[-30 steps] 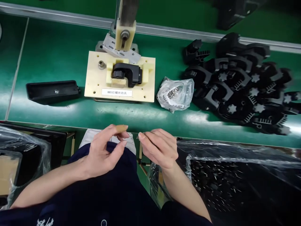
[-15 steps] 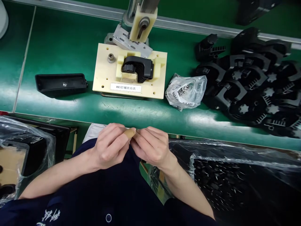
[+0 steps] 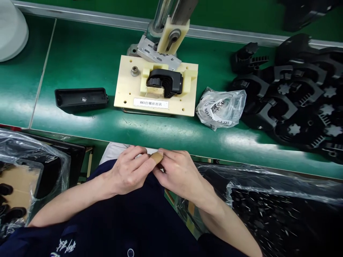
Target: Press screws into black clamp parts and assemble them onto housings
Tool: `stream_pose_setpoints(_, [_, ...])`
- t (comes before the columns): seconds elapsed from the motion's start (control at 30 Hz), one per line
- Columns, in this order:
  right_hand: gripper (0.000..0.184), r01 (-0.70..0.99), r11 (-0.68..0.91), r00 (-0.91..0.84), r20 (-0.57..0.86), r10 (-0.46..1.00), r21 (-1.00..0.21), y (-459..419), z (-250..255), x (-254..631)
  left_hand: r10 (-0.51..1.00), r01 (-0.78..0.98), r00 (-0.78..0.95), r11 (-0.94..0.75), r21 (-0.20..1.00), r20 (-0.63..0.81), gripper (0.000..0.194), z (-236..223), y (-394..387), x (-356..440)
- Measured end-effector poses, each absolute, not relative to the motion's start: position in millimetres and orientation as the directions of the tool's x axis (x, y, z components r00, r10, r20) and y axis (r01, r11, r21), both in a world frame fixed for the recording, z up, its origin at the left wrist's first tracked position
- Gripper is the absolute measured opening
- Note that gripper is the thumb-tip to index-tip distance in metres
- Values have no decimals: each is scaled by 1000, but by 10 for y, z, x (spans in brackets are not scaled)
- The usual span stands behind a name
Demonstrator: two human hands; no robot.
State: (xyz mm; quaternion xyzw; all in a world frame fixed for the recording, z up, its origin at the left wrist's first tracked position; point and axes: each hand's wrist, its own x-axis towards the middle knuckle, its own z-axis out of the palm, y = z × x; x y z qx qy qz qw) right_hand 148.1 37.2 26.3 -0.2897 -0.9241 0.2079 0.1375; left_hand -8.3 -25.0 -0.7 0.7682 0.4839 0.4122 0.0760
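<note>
My left hand (image 3: 132, 169) and my right hand (image 3: 180, 175) meet over my lap, just off the table's front edge. A tan covering, like a finger cot or bandage (image 3: 156, 157), wraps a fingertip of the left hand. The right fingertips press together right against it. Both hands are closed in a pinch; whatever lies between the fingertips is hidden. Ahead of them on the table stands a cream fixture plate (image 3: 125, 84) with a white label. A black ribbed plastic part (image 3: 168, 80) sits in its holder, below a metal column with a cream block (image 3: 174, 35).
An open plastic bag (image 3: 222, 109) of small metal screws lies right of the fixture. Several black parts (image 3: 292, 96) are piled farther right. A black tray-like part (image 3: 81, 100) lies left. Plastic-lined bins (image 3: 264, 214) with black pieces flank me below the green table (image 3: 118, 132).
The view has shifted, so the table things appear farther right. My hands stay together; the left fingers have lifted and loosened slightly, and the right hand has turned a little.
</note>
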Motion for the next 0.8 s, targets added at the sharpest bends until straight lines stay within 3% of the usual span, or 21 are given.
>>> stream_pose_setpoints(0.13, [22, 451, 610, -749, 96, 656, -651, 381, 313, 1445, 857, 567, 89, -463, 681, 508, 48, 39, -222, -128])
stream_pose_setpoints(0.27, [14, 314, 356, -635, 85, 768, -880, 351, 350, 1382, 955, 222, -92, -257, 940, 283, 54, 78, -204, -143])
stream_pose_setpoints(0.37, [10, 177, 216, -530, 92, 843, -960, 292, 322, 1314, 981, -30, -171, -94, 995, 88, 50, 74, -194, -103])
stream_pose_setpoints(0.47, [9, 146, 138, -470, 54, 881, -979, 246, 268, 1266, 976, -154, -215, -2, 988, -31, 41, 63, -190, -74])
stream_pose_setpoints(0.6, [11, 221, 167, -455, 51, 889, -961, 260, 236, 1269, 966, -68, -258, -31, 997, 12, 38, 71, -214, -119])
stream_pose_setpoints(0.7, [12, 320, 248, -470, 74, 879, -914, 292, 256, 1299, 974, 126, -182, -115, 985, 137, 44, 91, -237, -165])
stream_pose_setpoints(0.8, [15, 397, 326, -520, 83, 850, -858, 306, 284, 1321, 953, 371, -107, -228, 900, 285, 44, 115, -237, -178])
